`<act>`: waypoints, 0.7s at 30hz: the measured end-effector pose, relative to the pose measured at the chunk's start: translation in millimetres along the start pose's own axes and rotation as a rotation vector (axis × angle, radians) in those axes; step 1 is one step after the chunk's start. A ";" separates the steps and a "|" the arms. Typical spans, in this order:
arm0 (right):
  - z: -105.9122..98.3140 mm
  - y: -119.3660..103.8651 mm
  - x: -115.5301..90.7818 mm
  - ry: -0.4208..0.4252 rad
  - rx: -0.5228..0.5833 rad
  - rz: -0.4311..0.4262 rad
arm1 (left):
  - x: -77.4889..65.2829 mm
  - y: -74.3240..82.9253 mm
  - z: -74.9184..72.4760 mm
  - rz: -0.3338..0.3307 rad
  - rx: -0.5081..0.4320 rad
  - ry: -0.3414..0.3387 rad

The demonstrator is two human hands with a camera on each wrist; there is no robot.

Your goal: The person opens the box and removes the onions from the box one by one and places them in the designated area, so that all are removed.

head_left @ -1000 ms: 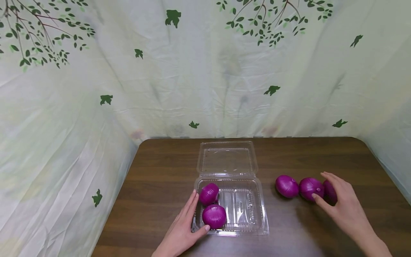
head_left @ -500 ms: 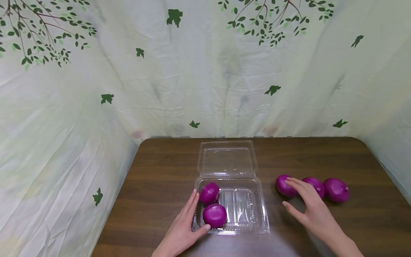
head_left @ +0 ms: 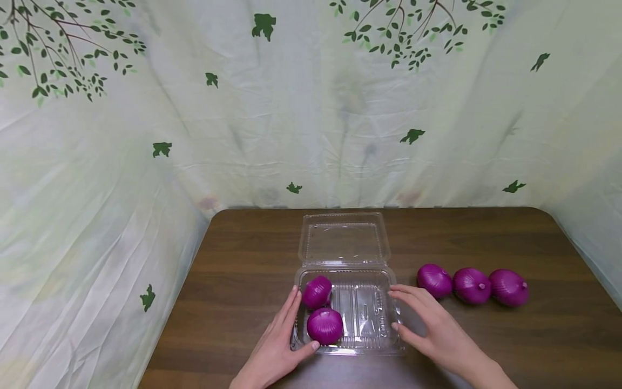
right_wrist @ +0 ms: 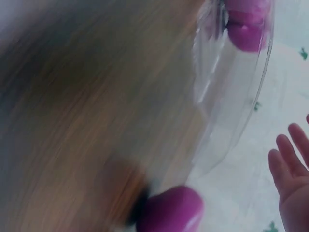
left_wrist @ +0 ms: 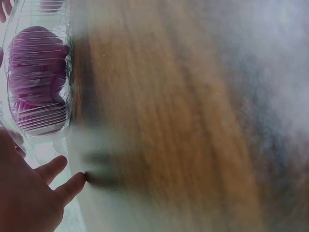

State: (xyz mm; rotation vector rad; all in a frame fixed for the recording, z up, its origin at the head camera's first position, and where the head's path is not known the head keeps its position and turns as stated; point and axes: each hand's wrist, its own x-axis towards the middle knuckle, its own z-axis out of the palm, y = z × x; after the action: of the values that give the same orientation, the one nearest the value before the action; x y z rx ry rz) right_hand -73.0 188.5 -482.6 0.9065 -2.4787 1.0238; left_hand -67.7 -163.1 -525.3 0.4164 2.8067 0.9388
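Note:
A clear plastic clamshell container (head_left: 362, 346) lies with its lid (head_left: 345, 237) folded back, away from me. Inside, along its left side, sit two red onions, a rear onion (head_left: 317, 292) and a front onion (head_left: 324, 326). My left hand (head_left: 277, 340) rests along the container's left edge, fingers straight, thumb near the front onion. At the right edge is my right hand (head_left: 432, 329), its fingers extended and nothing in its grasp. In the right wrist view, my right hand (right_wrist: 292, 179) shows spread fingers, with an onion (right_wrist: 171, 210) on the table below.
Right of the container, three red onions stand in a row on the brown wooden table: a left onion (head_left: 434, 281), a middle onion (head_left: 471, 286) and a right onion (head_left: 508, 288). Behind the table (head_left: 243, 259) hangs a pale leaf-printed cloth (head_left: 311, 108).
My right hand has moved left, from over the row of onions to the container's right edge, uncovering all three onions. My left hand has stayed in place.

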 end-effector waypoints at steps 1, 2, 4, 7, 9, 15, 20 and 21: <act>2.5 -2.0 1.5 -0.009 0.008 -0.005 | 0.0 -0.1 0.1 0.003 0.002 0.002; 5.2 -3.9 2.8 -0.018 0.014 -0.010 | -0.1 -0.2 0.2 0.006 0.004 0.004; 10.7 -7.5 5.0 -0.037 0.030 -0.018 | -0.4 -0.4 0.4 0.011 0.006 0.007; 18.7 -12.7 8.5 -0.070 0.052 -0.020 | -0.9 -0.6 0.3 0.021 0.007 0.016; 23.9 -17.3 10.8 -0.091 0.055 -0.011 | -1.3 -0.6 0.5 0.022 0.008 0.019; 39.8 -30.5 17.4 -0.159 0.084 0.025 | -0.5 -0.3 0.9 0.003 0.011 0.010; 51.9 -34.9 22.7 -0.214 0.112 0.056 | -0.1 0.1 0.8 0.001 0.015 0.012; 54.2 -35.4 24.1 -0.229 0.123 0.078 | -0.2 0.2 0.6 0.003 0.014 0.013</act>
State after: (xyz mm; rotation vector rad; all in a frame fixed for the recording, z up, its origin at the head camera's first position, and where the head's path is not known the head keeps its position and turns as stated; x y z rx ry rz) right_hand -70.0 119.9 -490.0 1.0233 -2.6821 1.1680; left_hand -67.3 -162.7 -525.7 0.4182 2.8271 0.9264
